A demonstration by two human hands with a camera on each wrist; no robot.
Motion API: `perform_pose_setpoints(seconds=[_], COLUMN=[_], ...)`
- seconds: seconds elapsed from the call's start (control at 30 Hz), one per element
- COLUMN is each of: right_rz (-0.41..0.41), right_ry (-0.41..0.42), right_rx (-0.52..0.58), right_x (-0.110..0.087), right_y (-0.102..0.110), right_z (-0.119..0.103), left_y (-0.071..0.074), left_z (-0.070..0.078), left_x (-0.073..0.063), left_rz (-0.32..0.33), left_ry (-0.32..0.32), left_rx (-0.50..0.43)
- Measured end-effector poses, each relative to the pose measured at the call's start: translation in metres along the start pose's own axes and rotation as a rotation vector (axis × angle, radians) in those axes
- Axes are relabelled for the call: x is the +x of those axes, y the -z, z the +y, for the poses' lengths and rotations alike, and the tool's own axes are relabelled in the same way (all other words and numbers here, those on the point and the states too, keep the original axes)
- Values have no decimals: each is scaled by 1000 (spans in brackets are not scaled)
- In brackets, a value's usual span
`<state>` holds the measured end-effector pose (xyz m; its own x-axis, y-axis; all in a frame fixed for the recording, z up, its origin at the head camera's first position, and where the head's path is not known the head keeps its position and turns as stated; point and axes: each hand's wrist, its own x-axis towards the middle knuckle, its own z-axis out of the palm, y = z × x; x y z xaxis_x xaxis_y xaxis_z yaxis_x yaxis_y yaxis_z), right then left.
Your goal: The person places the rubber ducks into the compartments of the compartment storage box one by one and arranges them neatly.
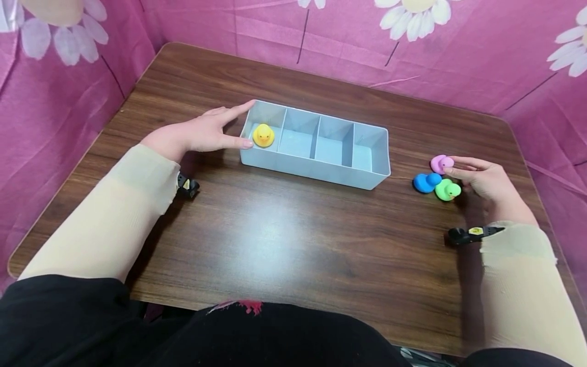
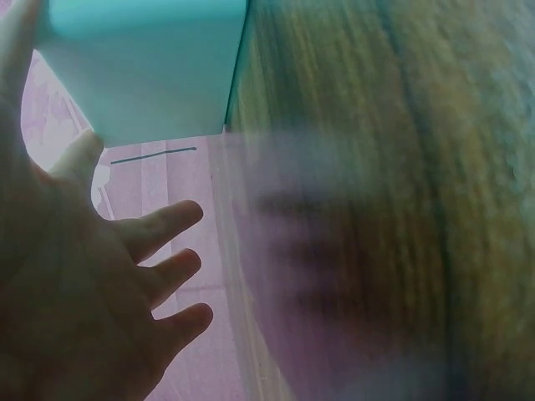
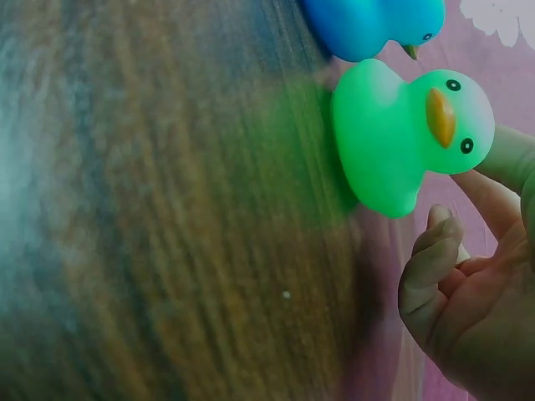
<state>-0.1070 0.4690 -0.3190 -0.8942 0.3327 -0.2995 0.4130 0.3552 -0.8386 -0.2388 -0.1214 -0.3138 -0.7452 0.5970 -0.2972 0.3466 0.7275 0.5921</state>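
Observation:
A pale blue four-compartment box (image 1: pixel 316 171) stands on the table, a yellow rubber duck (image 1: pixel 263 135) in its leftmost compartment. My left hand (image 1: pixel 204 133) touches that end, its thumb at the near rim and index finger at the far corner; the other fingers extend in the left wrist view. To the right of the box, my right hand (image 1: pixel 488 181) pinches the head of a pink rubber duck (image 1: pixel 439 164) between thumb and index finger. A blue duck (image 1: pixel 424 183) and a green duck (image 3: pixel 380 142) sit close beside it. The pink duck is hidden in the right wrist view.
The brown wooden table (image 1: pixel 344 244) has its far edge near a pink flowered cloth (image 1: pixel 266 30). Small black devices are strapped to both wrists. The box's thin dividers (image 1: pixel 316 137) stand upright between compartments.

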Motion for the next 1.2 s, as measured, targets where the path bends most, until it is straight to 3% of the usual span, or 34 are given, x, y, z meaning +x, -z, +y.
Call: perform_pose_setpoints(seconds=[0.23,0.53,1.07,1.2], right_rz=[15,41,20,41], right_ry=[-6,39,70,91], right_rx=[-67,-39,230,200], right_x=[0,0,-2,-3], right_y=[0,-4,-9,-11], right_z=[-3,-4,-14,-23], left_y=[0,0,-1,-1], left_z=[-2,-4,-5,-5], left_x=[0,1,2,2], left_rz=[-1,2,4,0], left_ry=[7,-5,-20,-15], left_rx=[-17,-14,-23,-25])
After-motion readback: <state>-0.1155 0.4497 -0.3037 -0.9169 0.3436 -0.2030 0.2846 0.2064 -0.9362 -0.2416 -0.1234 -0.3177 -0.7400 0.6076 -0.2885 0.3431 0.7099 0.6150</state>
